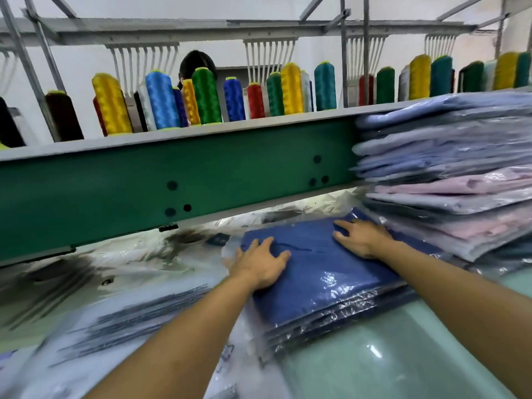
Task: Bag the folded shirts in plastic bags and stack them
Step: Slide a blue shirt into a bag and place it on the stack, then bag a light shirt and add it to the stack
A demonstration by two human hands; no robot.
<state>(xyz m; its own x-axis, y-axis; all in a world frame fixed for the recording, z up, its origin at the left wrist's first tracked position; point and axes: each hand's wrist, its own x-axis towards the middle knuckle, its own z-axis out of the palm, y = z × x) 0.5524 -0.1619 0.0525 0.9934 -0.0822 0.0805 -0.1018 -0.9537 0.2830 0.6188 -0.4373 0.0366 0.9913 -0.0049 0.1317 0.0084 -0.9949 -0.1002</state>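
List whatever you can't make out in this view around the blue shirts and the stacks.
- Head view: how many bagged shirts lie in the blue pile; glare and overlapping plastic blur its edges, and the left hand and right hand cover part of the top.
- The tall stack runs off the right edge.
- Print on the loose bags at left is motion-blurred.
- The person behind the thread cones is mostly hidden by them.

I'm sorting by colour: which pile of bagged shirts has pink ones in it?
The tall pile on the right, pink layers among pale blue; the low pile under the left hand and right hand is dark blue.
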